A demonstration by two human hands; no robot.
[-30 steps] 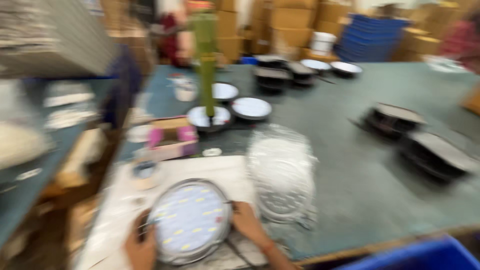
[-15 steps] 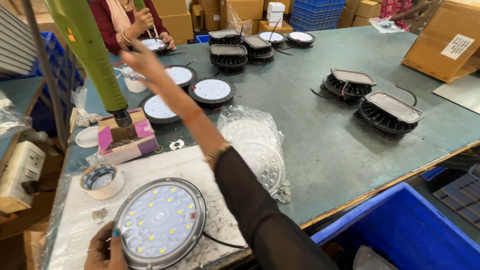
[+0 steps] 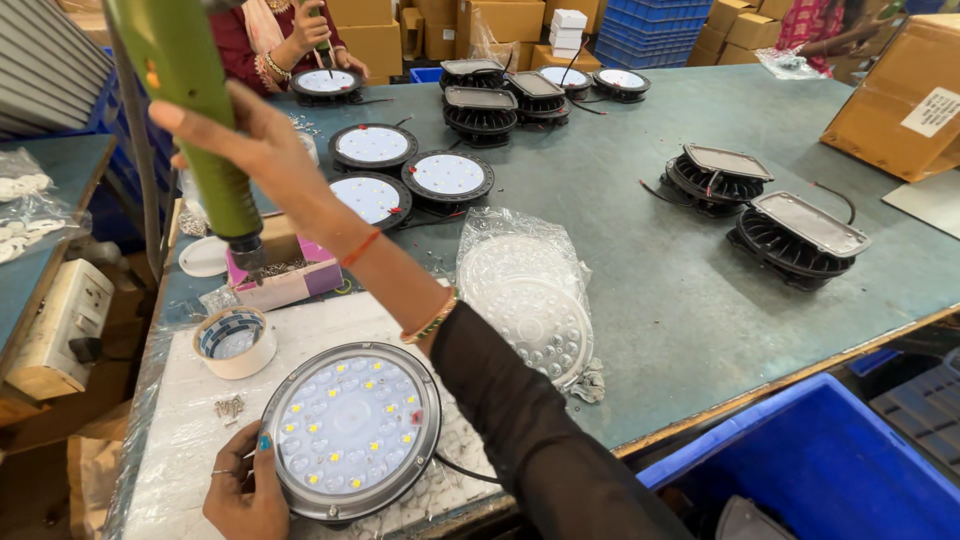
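Observation:
A round lamp (image 3: 352, 428) with a grey rim and several small light dots lies face up on a white sheet at the table's near left. My left hand (image 3: 245, 490) rests against its lower left rim and steadies it. My right hand (image 3: 262, 150) is raised above the table and wraps around a hanging green electric screwdriver (image 3: 190, 105), whose tip points down over a small pink-and-white box (image 3: 290, 275). A few loose screws (image 3: 230, 406) lie left of the lamp.
A tape roll (image 3: 236, 341) sits beside the lamp. A plastic bag of clear lens covers (image 3: 530, 295) lies to the right. More round lamps (image 3: 447, 177) and black housings (image 3: 795, 235) stand farther back. Another person (image 3: 290, 40) works at the far end. A blue crate (image 3: 830, 460) stands below the table edge.
My right hand left the lamp's rim, rose and took hold of the hanging green screwdriver. My left hand stayed on the lamp.

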